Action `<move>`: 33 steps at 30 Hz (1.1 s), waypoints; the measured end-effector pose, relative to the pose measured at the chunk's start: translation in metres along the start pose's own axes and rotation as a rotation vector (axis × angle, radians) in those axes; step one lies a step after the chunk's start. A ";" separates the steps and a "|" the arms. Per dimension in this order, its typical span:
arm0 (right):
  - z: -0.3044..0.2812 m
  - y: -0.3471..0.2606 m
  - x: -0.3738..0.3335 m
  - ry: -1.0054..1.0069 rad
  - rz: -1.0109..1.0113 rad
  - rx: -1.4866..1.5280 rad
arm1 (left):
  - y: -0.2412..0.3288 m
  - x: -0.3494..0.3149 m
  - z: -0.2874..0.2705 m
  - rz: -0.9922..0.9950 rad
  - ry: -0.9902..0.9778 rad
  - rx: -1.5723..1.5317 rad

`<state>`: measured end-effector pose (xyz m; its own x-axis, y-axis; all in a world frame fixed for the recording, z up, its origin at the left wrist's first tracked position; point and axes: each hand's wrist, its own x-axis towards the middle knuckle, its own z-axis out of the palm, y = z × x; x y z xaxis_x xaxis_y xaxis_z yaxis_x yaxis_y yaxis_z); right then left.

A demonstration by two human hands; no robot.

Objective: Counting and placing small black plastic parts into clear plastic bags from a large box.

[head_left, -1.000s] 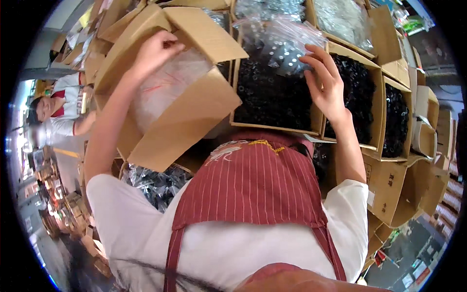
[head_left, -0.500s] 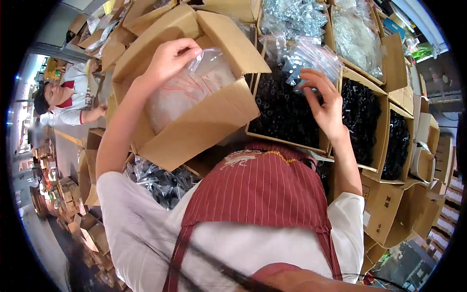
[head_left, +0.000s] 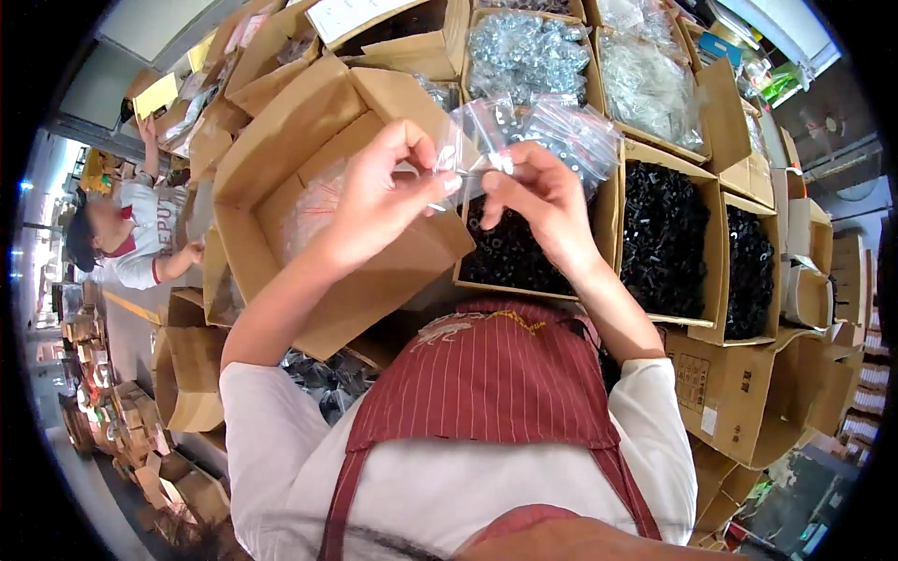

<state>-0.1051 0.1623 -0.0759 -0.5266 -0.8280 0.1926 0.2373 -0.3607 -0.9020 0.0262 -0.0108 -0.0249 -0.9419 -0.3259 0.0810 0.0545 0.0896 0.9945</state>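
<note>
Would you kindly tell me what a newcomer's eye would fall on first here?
Most likely the maroon pinstriped apron, large at the lower centre. Above it, the left hand and right hand come close together, pinching a clear plastic bag. To their right, small black parts fill open cardboard boxes.

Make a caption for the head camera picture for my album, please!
Left hand and right hand pinch a clear plastic bag near small black parts.
</note>
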 end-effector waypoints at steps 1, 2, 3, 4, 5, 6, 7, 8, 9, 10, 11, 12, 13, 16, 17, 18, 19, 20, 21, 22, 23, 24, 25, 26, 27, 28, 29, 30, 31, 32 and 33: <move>-0.005 -0.001 -0.005 0.052 -0.040 -0.053 | -0.009 0.002 -0.001 0.069 -0.028 0.204; -0.008 -0.001 -0.011 0.103 -0.080 -0.105 | -0.014 0.002 0.000 0.136 -0.054 0.409; -0.009 -0.002 -0.016 0.199 -0.150 -0.219 | -0.017 -0.001 0.006 0.038 -0.016 0.493; -0.013 -0.005 -0.019 0.312 -0.213 -0.563 | -0.017 -0.002 0.011 0.032 -0.006 0.488; -0.017 -0.012 -0.021 0.297 -0.373 -0.879 | -0.014 -0.002 0.016 0.268 0.074 0.759; -0.019 -0.016 -0.023 0.272 -0.539 -1.192 | -0.009 -0.002 0.022 0.505 0.155 1.029; -0.018 -0.015 -0.029 0.257 -0.482 -1.156 | 0.002 0.000 0.030 0.637 0.179 1.074; -0.015 -0.018 -0.030 0.198 -0.543 -1.174 | 0.000 0.000 0.033 0.629 0.183 1.070; -0.011 -0.019 -0.033 0.166 -0.508 -1.098 | -0.002 0.000 0.035 0.566 0.014 0.961; -0.007 -0.019 -0.035 0.123 -0.479 -1.017 | -0.003 -0.002 0.037 0.502 -0.140 0.852; -0.008 -0.020 -0.038 0.107 -0.397 -0.919 | -0.007 -0.003 0.042 0.437 -0.127 0.826; -0.011 -0.020 -0.042 0.091 -0.313 -0.822 | -0.013 -0.003 0.045 0.479 -0.102 0.845; -0.011 -0.016 -0.046 0.170 -0.232 -0.720 | -0.017 -0.002 0.048 0.493 -0.106 0.804; -0.016 -0.006 -0.054 0.262 -0.113 -0.471 | -0.026 0.004 0.055 0.530 -0.100 0.706; -0.016 -0.006 -0.057 0.270 -0.066 -0.423 | -0.029 0.005 0.055 0.507 -0.141 0.683; -0.017 -0.005 -0.059 0.242 -0.053 -0.326 | -0.035 0.005 0.056 0.490 -0.156 0.641; -0.018 -0.008 -0.060 0.238 0.022 -0.253 | -0.035 0.008 0.055 0.471 -0.163 0.613; -0.018 -0.013 -0.060 0.234 0.097 -0.182 | -0.035 0.009 0.054 0.453 -0.171 0.584; -0.015 -0.018 -0.062 0.205 0.247 -0.092 | -0.037 0.009 0.055 0.476 -0.115 0.537; -0.020 -0.023 -0.065 0.122 0.370 -0.062 | -0.036 0.009 0.054 0.475 -0.110 0.541; -0.023 -0.021 -0.073 0.083 0.409 -0.068 | -0.032 0.008 0.053 0.425 -0.152 0.549; -0.025 -0.018 -0.078 0.046 0.447 -0.073 | -0.028 0.008 0.052 0.376 -0.194 0.556; -0.018 -0.017 -0.081 0.081 0.421 -0.043 | -0.023 0.009 0.051 0.318 -0.242 0.625; -0.018 -0.014 -0.083 0.080 0.424 -0.044 | -0.024 0.009 0.051 0.316 -0.240 0.624; -0.019 -0.010 -0.085 0.152 0.426 -0.024 | -0.024 0.010 0.052 0.307 -0.249 0.583; -0.020 -0.007 -0.085 0.225 0.428 -0.007 | -0.026 0.013 0.053 0.301 -0.257 0.541; -0.012 -0.014 -0.081 0.247 0.505 0.041 | -0.037 0.017 0.055 0.324 -0.309 0.439; -0.013 -0.010 -0.081 0.248 0.506 0.037 | -0.045 0.018 0.057 0.326 -0.308 0.435; -0.016 -0.004 -0.082 0.236 0.409 -0.147 | -0.047 0.019 0.059 0.370 -0.336 0.480; -0.018 -0.001 -0.082 0.224 0.311 -0.329 | -0.048 0.019 0.059 0.414 -0.365 0.525; -0.022 -0.004 -0.083 0.223 0.215 -0.409 | -0.050 0.017 0.062 0.370 -0.349 0.600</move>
<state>-0.0808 0.2416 -0.0973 -0.6731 -0.7371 -0.0609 0.0445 0.0419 -0.9981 -0.0126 0.0373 -0.0771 -0.9524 0.1302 0.2756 0.2907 0.6599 0.6928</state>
